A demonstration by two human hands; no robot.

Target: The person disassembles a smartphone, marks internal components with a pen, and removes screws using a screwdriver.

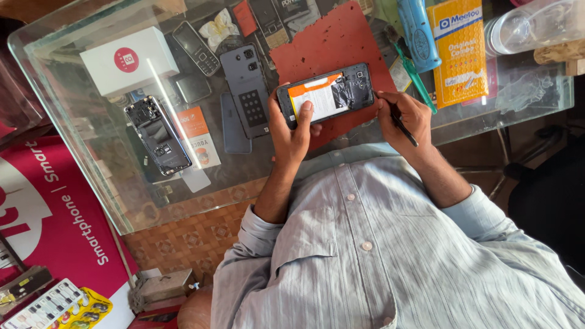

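Striped shirt (pixel 365 244) fills the foreground. Opened phone (pixel 326 94) is gripped tight by the left hand (pixel 292 131) over the glass surface (pixel 73 116); a dark tool (pixel 402 128) is pinched in the right hand (pixel 411 116). Gutted phone (pixel 157 135), white box (pixel 128 61), back cover (pixel 248 85) crowd leftward.

Left hand (pixel 292 131) grips opened smartphone (pixel 326 94), back off, orange-white battery showing, thumb on it. Right hand (pixel 408 116) holds dark tool (pixel 403 129) at phone's right end. Red mat (pixel 341 42) under, glass table (pixel 79 140); second gutted phone (pixel 157 135) left.
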